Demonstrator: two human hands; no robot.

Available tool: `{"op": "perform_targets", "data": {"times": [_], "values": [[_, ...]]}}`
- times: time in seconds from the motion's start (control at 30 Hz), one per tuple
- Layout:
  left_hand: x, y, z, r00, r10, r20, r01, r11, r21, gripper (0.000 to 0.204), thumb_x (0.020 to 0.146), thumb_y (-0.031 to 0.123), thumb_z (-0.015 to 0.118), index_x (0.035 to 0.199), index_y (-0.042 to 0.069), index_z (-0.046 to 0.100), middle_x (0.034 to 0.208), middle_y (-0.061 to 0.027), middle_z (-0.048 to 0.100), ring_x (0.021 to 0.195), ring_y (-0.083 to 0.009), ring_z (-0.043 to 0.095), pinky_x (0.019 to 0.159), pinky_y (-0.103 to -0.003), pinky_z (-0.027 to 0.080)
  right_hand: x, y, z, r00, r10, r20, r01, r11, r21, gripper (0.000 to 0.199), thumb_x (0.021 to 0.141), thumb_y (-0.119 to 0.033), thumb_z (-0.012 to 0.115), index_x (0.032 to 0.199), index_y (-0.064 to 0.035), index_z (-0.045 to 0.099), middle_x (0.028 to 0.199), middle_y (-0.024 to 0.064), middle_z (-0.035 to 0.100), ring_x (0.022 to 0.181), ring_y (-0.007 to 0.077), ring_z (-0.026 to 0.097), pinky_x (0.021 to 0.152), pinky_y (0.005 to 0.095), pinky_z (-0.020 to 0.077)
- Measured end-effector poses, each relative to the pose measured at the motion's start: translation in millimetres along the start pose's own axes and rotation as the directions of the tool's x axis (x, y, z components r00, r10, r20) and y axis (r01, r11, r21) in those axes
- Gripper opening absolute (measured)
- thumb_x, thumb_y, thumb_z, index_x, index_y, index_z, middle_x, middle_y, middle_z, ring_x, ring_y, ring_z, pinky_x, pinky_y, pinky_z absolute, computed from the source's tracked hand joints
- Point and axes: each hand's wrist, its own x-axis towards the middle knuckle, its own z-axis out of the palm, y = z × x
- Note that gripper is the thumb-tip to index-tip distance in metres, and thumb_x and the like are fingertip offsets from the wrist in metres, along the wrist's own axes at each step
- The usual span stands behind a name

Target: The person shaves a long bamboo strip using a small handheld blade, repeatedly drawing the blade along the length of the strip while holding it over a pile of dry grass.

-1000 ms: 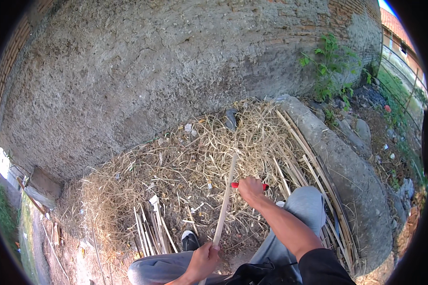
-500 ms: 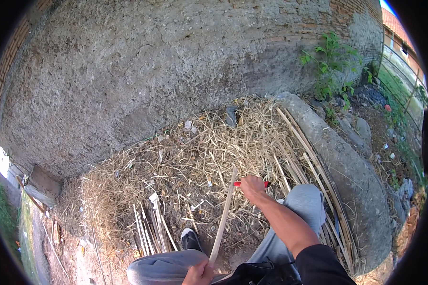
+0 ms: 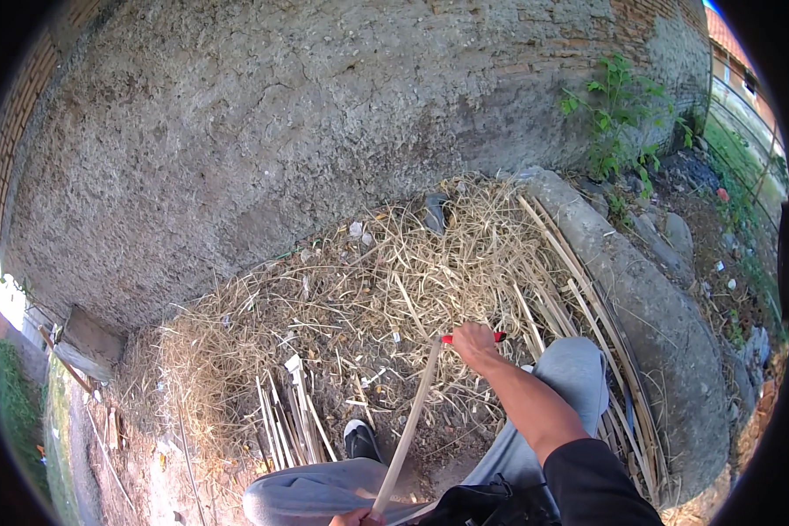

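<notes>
A long pale strip of split bamboo (image 3: 409, 425) slants up from my lap. Its lower end is in my left hand (image 3: 357, 517), closed round it and partly cut off by the lower edge. My right hand (image 3: 474, 345) is wrapped round a red-handled tool (image 3: 448, 339), held crosswise at the strip's upper end. Red shows on both sides of the fist; the blade, if there is one, cannot be made out. Whether tool and strip touch is too small to tell. Beneath both hands, curly shavings (image 3: 451, 280) cover the ground.
Several bamboo strips (image 3: 287, 421) stand bundled left of my shoe (image 3: 360, 438). Longer strips (image 3: 600, 316) lie on the right, along a concrete slab (image 3: 640, 289). A rough plastered wall (image 3: 324, 131) rises ahead, with a green plant (image 3: 618, 114) at its right. A dark object (image 3: 435, 213) rests among shavings.
The bamboo strip has slid down toward me, its upper end now near the red tool. My left hand has dropped lower with it. My right hand has barely moved; the view has shifted slightly.
</notes>
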Motion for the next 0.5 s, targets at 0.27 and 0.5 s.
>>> {"op": "perform_targets", "data": {"times": [0.27,0.5], "values": [[-35.4,10.8,-30.5,0.988,-0.065,-0.141,0.06,0.997,-0.038,0.019,0.101,0.017,0.05,0.092,0.002,0.058,0.059,0.0025,0.048,0.048,-0.0059,0.045,0.042,-0.025,0.036,-1.4,30.7,20.8,0.988,0.142,0.058,-0.144,0.989,0.045,0.018,0.087,-0.011,0.058,0.095,-0.0045,0.073,0.1,0.0165,0.071,0.097,0.03,0.069,0.081,0.0409,0.0556],[17.6,-21.0,-45.8,0.988,-0.124,-0.092,0.117,0.99,-0.077,0.026,0.104,0.022,0.043,0.095,0.004,0.06,0.06,0.0003,0.049,0.045,-0.0076,0.043,0.039,-0.023,0.033,-2.7,4.8,-40.3,0.977,0.199,0.076,-0.211,0.947,0.244,0.017,0.084,-0.019,0.067,0.091,-0.0028,0.07,0.093,0.018,0.07,0.087,0.03,0.069,0.074,0.0401,0.0551]]}}
